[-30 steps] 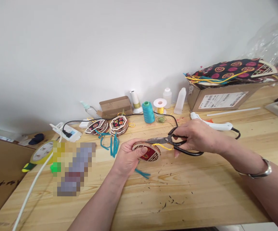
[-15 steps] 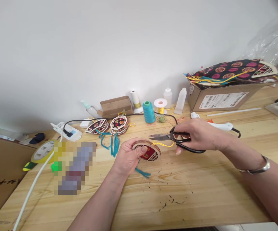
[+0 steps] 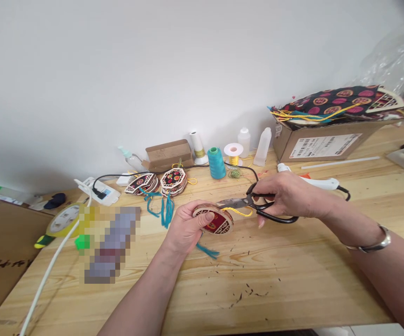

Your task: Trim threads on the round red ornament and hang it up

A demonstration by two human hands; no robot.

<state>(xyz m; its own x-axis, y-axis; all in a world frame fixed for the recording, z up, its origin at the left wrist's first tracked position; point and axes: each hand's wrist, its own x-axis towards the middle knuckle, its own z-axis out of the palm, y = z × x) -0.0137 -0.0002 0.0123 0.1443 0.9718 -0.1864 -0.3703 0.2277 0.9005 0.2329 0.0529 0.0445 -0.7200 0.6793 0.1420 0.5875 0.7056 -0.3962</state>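
My left hand point(image 3: 188, 224) grips a stack of round wooden ornaments point(image 3: 219, 223), thumb on top, with a dark red centre and cut-out lattice on the upper face. A yellow cord loop point(image 3: 240, 212) sticks out from its right edge, and a teal tassel point(image 3: 207, 252) hangs below. My right hand point(image 3: 289, 193) is closed round the black handles of a pair of scissors point(image 3: 239, 203). The blades point left and reach the stack's upper right edge, just above the yellow cord. Whether they touch the stack I cannot tell.
Behind stand a teal thread cone point(image 3: 216, 164), a yellow thread spool point(image 3: 233, 154) and white bottles point(image 3: 264, 145). Two ornament stacks point(image 3: 174, 181) lie left of them. A full cardboard box point(image 3: 303, 144) is at right. A white-handled corded tool point(image 3: 317, 183) lies behind my right hand. Dark scraps litter the table point(image 3: 293, 289).
The scissor blades have come closer together and their tips have moved slightly down against the stack's edge. My left hand and the stack stay almost where they were.
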